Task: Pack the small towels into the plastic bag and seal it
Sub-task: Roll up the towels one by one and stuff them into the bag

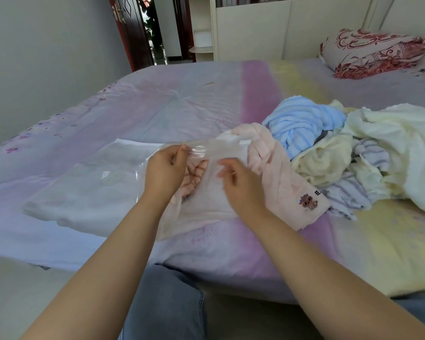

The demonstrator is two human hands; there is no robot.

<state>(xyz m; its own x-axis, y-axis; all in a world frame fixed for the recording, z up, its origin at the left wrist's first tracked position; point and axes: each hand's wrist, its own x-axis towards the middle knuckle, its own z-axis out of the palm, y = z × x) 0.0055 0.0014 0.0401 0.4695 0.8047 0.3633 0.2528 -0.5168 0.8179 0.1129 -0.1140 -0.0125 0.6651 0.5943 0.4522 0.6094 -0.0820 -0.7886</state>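
While the left hand pinches the plastic bag at its mouth, the blurred right hand, fingers loosely spread, touches it beside the pink towel.

Two hands hold a clear plastic bag over a bed. The left hand pinches the bag's edge. The right hand is blurry, fingers against the bag. A pink towel lies beside it, touching a pile of towels.
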